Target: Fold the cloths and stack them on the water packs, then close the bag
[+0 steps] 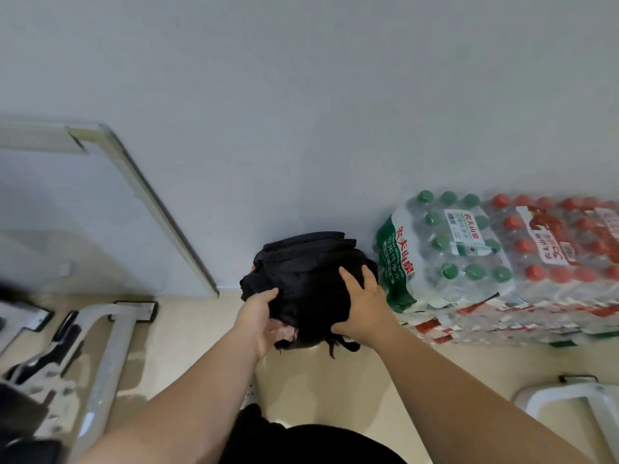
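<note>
Left hand [259,316] grips bag [301,269], right hand [363,308] presses it.

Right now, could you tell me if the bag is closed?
Apparently not: something pink peeks from the bag by the left hand.

Matt black cloth bag [308,279]; glossy plastic-wrapped water packs [469,256].

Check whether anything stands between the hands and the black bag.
Nothing visible does. The left hand grips the bag at its left edge, the right hand rests on its top. The water packs lie just right of it.
</note>
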